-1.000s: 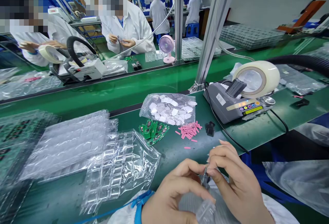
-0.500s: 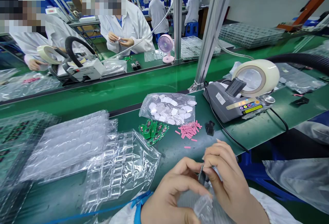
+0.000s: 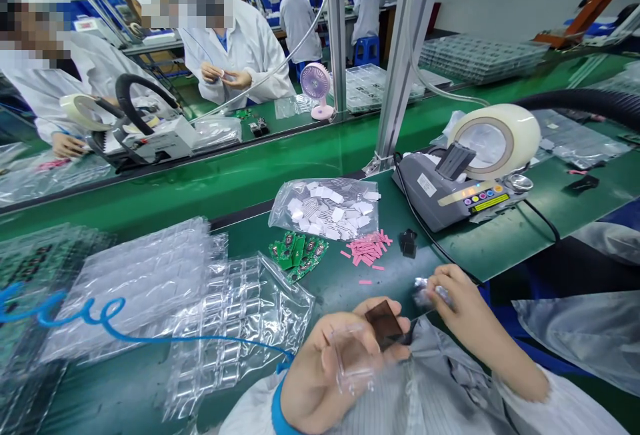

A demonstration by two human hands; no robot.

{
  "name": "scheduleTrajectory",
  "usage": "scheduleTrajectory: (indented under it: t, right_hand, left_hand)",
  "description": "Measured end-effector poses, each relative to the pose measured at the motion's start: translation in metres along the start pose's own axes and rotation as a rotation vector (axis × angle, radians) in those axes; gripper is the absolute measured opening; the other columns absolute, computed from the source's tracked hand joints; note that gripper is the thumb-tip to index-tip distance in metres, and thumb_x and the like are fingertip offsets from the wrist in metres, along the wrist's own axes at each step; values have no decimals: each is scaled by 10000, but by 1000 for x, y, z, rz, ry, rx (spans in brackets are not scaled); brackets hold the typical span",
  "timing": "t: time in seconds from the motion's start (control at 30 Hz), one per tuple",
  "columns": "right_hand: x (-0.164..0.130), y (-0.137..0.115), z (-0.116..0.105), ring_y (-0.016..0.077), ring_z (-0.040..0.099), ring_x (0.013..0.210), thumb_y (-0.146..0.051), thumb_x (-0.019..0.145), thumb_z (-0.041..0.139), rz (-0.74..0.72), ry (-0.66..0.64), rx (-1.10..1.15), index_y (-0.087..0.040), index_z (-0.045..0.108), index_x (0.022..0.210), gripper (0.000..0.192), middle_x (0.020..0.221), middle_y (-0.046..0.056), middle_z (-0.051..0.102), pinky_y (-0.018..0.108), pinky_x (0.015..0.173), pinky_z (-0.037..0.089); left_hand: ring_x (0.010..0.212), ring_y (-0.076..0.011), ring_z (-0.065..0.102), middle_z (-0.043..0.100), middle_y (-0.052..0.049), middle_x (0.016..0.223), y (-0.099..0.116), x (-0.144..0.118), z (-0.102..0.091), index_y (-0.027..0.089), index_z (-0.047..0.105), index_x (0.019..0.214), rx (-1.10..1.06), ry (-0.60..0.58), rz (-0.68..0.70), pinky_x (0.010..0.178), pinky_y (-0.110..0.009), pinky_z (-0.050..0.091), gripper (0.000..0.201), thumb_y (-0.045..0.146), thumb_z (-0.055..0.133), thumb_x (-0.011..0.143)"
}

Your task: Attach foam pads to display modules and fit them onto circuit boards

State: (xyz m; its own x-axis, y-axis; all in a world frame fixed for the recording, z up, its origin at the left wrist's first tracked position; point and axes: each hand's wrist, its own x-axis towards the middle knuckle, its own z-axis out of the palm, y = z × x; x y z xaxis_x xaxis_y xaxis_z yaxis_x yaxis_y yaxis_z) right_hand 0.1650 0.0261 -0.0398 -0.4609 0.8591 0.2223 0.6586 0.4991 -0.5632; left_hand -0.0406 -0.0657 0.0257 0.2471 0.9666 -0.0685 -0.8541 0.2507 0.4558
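My left hand [image 3: 314, 365], with a blue band at its wrist, is closed around a small dark brown square panel [image 3: 384, 322] held at the fingertips. A clear moulded plastic piece [image 3: 353, 358], blurred, is also in that hand, against the palm and fingers. Off to the right, my right hand [image 3: 461, 302] pinches a shiny crumpled bit of clear film [image 3: 425, 292], apart from the left hand. Beyond the hands lie loose pink strips [image 3: 367, 248], small black parts [image 3: 408, 243] and green circuit boards [image 3: 297, 255].
A bag of white pieces [image 3: 327, 208] lies behind the strips. The tape dispenser [image 3: 440, 198] stands back right, its cable trailing toward the table edge. Clear trays [image 3: 135, 275] fill the left. A coiled blue cord [image 3: 165, 339] runs to my left wrist. Co-workers sit across the bench.
My hands were together at a dark part and have separated. The right hand has moved right with crumpled film; the left has turned, showing the panel's flat face. The blue cord has lifted.
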Motion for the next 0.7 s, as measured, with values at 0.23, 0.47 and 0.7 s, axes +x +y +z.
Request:
scheduleTrajectory:
  t: [0.23,0.47,0.7]
  right_hand:
    - [6,-11,-13,199,562,917,-323,865,503,-95,-76,206,-217,491,1019,187,993,68,552,330,756,491]
    - [24,-73,-53,210,518,1039,-474,821,565,-355,-274,277,-242,414,1228,492,1082,55,591,385,901,439]
    - [34,-75,-43,193,588,921,-343,834,590,-478,-211,216,-233,546,1080,273,975,37,648,417,890,430]
  left_hand:
    - [1089,-246,506,528,-93,1155,-5,3,2,143,701,826,13,4,-68,933,-381,417,331,437,689,676]
    - [1075,-245,504,582,-110,1076,-9,7,2,140,690,844,22,30,-68,885,-355,422,358,456,680,677]
    - [869,-151,535,587,-58,898,-9,5,1,138,699,854,119,99,-57,794,-246,418,341,414,714,654]
